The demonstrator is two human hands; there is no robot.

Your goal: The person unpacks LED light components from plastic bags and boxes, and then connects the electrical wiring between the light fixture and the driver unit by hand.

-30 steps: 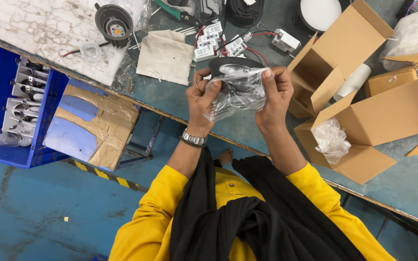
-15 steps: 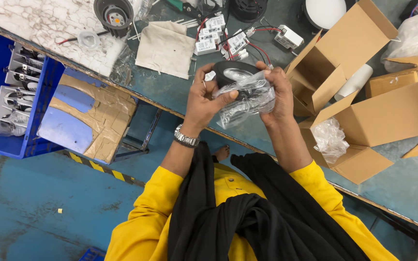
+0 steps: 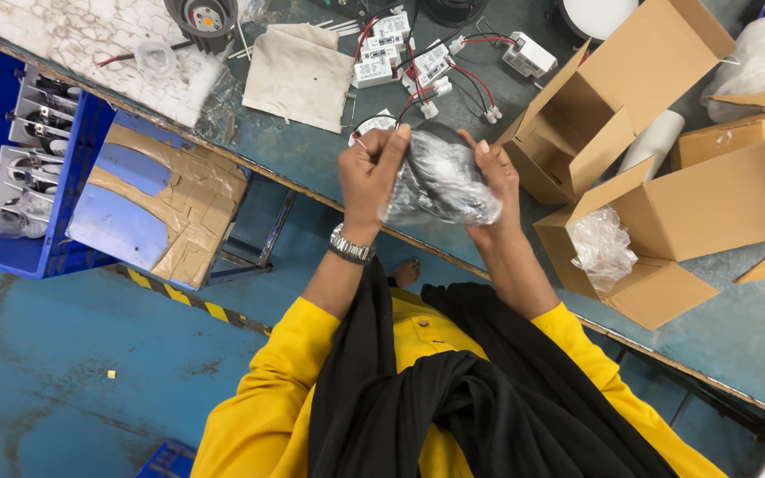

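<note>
A dark round part in a clear plastic bag is held up in the air, just over the front edge of the work table. The bag is crinkly and see-through, and the dark thing sits inside it.

The left hand is closed on the left side of the bag, with its fingers pinching the plastic near the top. The right hand is closed on the right side and cups the bag from behind. So both hands are holding the same bag between them.

It looks like the step now is getting the bag open or pulling it around the part. I think the next move needs a firm pinch on the thin plastic, and care that the part does not slip out and drop.

On the table behind the hands lie small white boxes with red and black wires and a folded cloth. To the right stands an open cardboard box. A second cardboard box has another crumpled plastic bag in it. Far to the left is a blue bin with metal parts.
</note>
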